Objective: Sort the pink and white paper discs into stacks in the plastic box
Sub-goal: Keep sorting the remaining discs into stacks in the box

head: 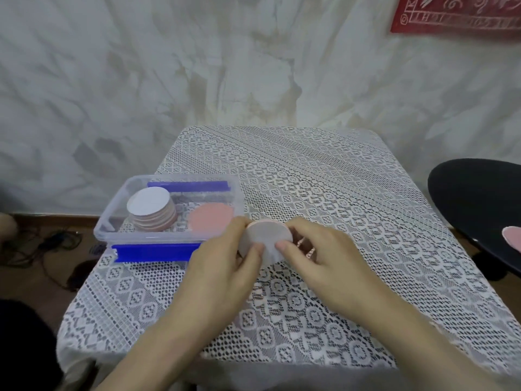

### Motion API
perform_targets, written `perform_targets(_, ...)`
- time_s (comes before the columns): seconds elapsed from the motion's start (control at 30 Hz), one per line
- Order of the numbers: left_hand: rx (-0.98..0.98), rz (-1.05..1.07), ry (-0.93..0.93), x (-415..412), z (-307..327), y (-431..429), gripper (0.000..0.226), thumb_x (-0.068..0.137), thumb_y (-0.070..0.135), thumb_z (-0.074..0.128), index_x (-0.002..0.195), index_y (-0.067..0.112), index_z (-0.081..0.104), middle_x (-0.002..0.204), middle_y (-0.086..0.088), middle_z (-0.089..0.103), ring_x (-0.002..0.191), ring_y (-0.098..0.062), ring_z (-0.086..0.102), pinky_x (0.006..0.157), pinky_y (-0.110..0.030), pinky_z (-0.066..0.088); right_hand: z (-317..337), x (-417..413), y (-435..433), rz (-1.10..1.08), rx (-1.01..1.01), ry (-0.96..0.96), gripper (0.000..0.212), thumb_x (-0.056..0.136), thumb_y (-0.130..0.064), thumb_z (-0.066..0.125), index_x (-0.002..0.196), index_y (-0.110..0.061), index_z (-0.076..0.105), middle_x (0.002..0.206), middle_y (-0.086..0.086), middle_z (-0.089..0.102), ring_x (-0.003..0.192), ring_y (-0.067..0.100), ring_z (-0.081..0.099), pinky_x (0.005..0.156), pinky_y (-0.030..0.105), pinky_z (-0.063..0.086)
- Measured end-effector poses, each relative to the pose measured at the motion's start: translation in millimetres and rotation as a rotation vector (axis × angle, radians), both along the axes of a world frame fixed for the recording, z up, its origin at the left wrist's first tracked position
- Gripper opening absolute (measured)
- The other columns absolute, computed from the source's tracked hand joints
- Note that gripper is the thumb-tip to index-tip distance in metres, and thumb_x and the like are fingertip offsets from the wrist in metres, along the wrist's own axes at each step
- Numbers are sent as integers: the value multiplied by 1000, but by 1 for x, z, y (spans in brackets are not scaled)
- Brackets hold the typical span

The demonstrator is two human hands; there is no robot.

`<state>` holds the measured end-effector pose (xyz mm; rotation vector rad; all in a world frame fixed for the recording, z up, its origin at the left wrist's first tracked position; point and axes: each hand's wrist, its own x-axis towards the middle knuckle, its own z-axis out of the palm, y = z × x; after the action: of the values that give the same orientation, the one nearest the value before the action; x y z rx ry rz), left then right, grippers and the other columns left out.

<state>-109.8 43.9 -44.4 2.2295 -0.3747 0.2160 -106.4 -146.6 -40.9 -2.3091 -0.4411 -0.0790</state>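
**Between left hand [225,258] and right hand [315,252]: a flimsy bundle of discs [266,238]**

Just past the thumbs, the small bundle is held up off the worktop [352,193]. Its white face is turned toward the person and a pink edge peeps along the top. Both hands grip it, each pinching the rim on its own side with a thumb laid on the white face.

Beside the left hand's knuckles sits the plastic box [112,221]. The pink stack [210,221] lies in the end nearest those fingers, and the white-topped stack [149,204] lies farther off to the left.

From where I stand the paper looks feather-light and bendy, and the sheets seem likely to cling together or fan apart. The rim seems the place to hold them, with a thumb sliding the top disc sideways under a gentle pinch. A hard squeeze would probably crease it.

Far out to the right of the right hand, one stray pink disc [513,237] rests on a dark seat [473,198].
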Motion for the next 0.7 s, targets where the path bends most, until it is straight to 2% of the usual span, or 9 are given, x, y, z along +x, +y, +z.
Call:
perform_targets(0.1, -30, 57, 10, 0, 8, 22, 9, 94, 40, 55, 103, 41, 54, 75, 11, 65, 62, -8, 58, 55, -30, 46, 10, 5, 20, 10, 177, 63, 6, 100, -37, 58, 102, -37, 64, 84, -7, 67, 71, 11, 64, 66, 40, 58)
perform_targets(0.13, -33, 76, 15, 2, 10, 30, 12, 93, 39, 56, 105, 43, 55, 79, 14, 66, 64, -7, 60, 55, -28, 47, 13, 8, 28, 8, 218, 89, 9, 99, -33, 61, 106, -39, 63, 85, -6, 68, 72, 12, 66, 68, 44, 59)
perform_targets(0.2, -51, 118, 50, 5, 13, 50, 18, 93, 36, 59, 108, 44, 55, 83, 26, 65, 66, -2, 61, 52, -19, 43, 17, 14, 47, 14, 252, 126, 16, 98, -27, 64, 109, -38, 62, 83, -4, 70, 69, 13, 68, 68, 45, 60)
perform_targets(0.27, -59, 140, 80, 8, 14, 62, 18, 92, 35, 61, 107, 44, 56, 81, 32, 63, 64, 0, 59, 51, -17, 38, 19, 17, 58, 19, 262, 141, 15, 98, -25, 65, 108, -35, 63, 80, -1, 70, 66, 18, 69, 64, 45, 60)
perform_targets(0.37, -82, 219, 77, 10, 18, 87, 14, 91, 38, 63, 104, 42, 58, 79, 27, 63, 61, 1, 55, 57, -27, 37, 22, 25, 77, 25, 295, 198, 15, 97, -20, 65, 105, -33, 65, 80, 0, 69, 63, 23, 68, 54, 41, 58)
perform_targets(0.43, -70, 308, 47, 13, 21, 106, 10, 91, 40, 63, 100, 41, 60, 83, 22, 64, 62, 2, 54, 58, -27, 38, 26, 33, 90, 16, 325, 238, 15, 97, -17, 65, 103, -31, 65, 80, 1, 69, 58, 18, 65, 47, 32, 52)
perform_targets(0.5, -54, 397, 20, 16, 23, 124, 6, 92, 41, 62, 98, 42, 61, 85, 22, 64, 63, 2, 54, 57, -27, 38, 32, 44, 103, 11, 334, 254, 14, 97, -15, 65, 102, -28, 64, 78, 2, 70, 53, 17, 62, 43, 30, 48)
perform_targets(0.63, 23, 532, 6, 22, 21, 152, 14, 96, 42, 57, 110, 40, 62, 97, 24, 61, 73, 4, 54, 62, -27, 40, 38, 73, 136, 32, 306, 298, 11, 97, -14, 64, 104, -22, 64, 60, -3, 66, 48, 11, 58, 42, 27, 43)
perform_targets(0.7, 70, 558, -7, 26, 19, 164, 22, 98, 45, 54, 116, 38, 63, 105, 23, 58, 79, 4, 53, 68, -29, 40, 39, 87, 156, 32, 294, 309, 10, 97, -14, 64, 105, -20, 64, 58, -4, 66, 46, 9, 57, 46, 28, 44)
